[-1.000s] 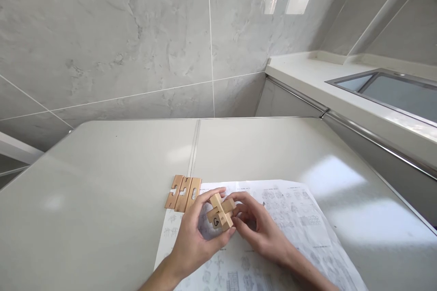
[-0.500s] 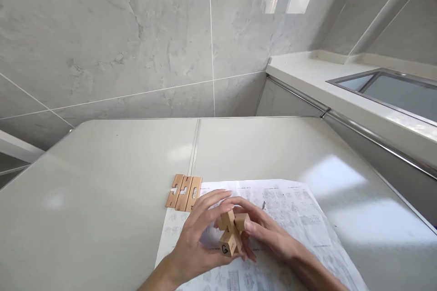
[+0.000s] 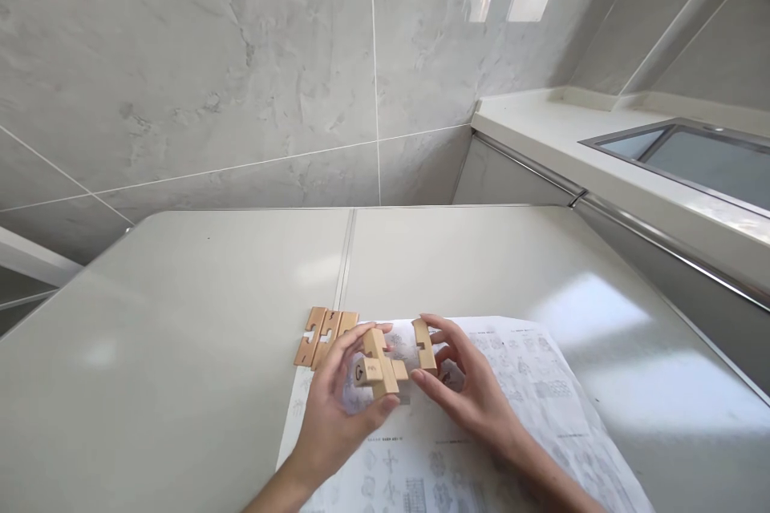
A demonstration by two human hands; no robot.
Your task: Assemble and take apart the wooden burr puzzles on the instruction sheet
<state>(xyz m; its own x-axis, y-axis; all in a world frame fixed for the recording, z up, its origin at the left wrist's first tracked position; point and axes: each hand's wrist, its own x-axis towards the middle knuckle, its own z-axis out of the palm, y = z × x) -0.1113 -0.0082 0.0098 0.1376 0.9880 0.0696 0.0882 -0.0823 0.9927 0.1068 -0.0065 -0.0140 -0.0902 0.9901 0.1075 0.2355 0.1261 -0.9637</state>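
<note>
Between the thumb and fingers of my left hand [image 3: 337, 393] is a cluster of interlocked wooden puzzle pieces [image 3: 380, 365], with a black letter on one block's end. My right hand [image 3: 472, 381] pinches a single notched wooden puzzle piece [image 3: 424, 346], held upright a short way to the right of the cluster and apart from it. The notch in that piece faces left. Both hands are above a printed sheet [image 3: 445, 449] covered with small line drawings.
Flat wooden pieces with cut-outs [image 3: 318, 337] lie side by side at the sheet's upper left corner, partly behind my left fingers. The white table [image 3: 241, 280] has a seam down its middle. A counter with a sink [image 3: 679, 152] stands at the right, before a grey tiled wall.
My hands have moved apart. The notched piece has come away from the cluster in my right hand, while my left hand has shifted slightly left and up, turning the cluster.
</note>
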